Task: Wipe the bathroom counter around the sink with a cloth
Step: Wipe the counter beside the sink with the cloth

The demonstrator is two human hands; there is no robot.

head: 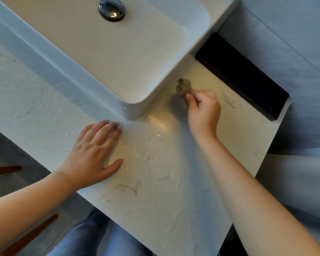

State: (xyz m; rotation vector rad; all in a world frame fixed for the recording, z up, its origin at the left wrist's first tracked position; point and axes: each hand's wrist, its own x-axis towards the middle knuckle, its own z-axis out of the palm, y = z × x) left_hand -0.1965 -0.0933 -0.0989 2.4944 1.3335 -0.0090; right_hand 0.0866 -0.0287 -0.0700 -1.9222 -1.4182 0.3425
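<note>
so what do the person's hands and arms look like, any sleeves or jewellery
Both forearms are bare right to the frame edge, with no sleeves in view. The left hand and right hand wear no gloves, rings, watch or bracelets. Blue jeans show below the counter edge.

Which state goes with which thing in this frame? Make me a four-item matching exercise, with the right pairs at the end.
Things:
1. left hand
2. right hand
3. cloth
4. drain plug

States:
a. set in the sink
b. flat on the counter
c. bunched up, grey-brown
d. pinching the cloth

Pairs: 1-b, 2-d, 3-c, 4-a
</note>
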